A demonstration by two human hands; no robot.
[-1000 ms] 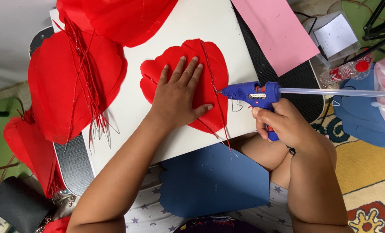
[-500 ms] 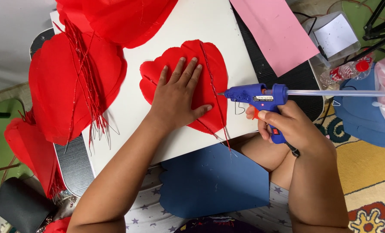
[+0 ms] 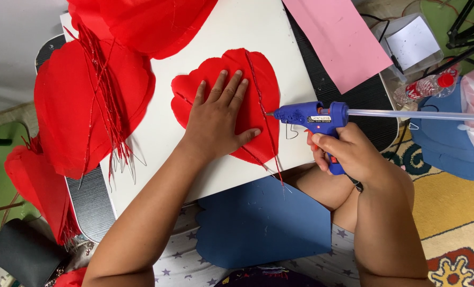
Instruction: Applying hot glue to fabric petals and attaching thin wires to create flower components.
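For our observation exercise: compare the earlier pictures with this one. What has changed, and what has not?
The right hand has carried the blue glue gun a little left, bringing its nozzle to the edge of the red heart piece. The left hand still presses flat on it; the white board has not moved.

A red heart-shaped petal (image 3: 226,101) lies mid-frame on a white board (image 3: 258,32); blue glue gun (image 3: 314,117) right of it, pink sheet (image 3: 343,40) upper right, blue paper (image 3: 263,223) below.

A pink paper sheet (image 3: 343,40), plastic bottle (image 3: 425,87) and blue paper sheet (image 3: 263,223) lie about.
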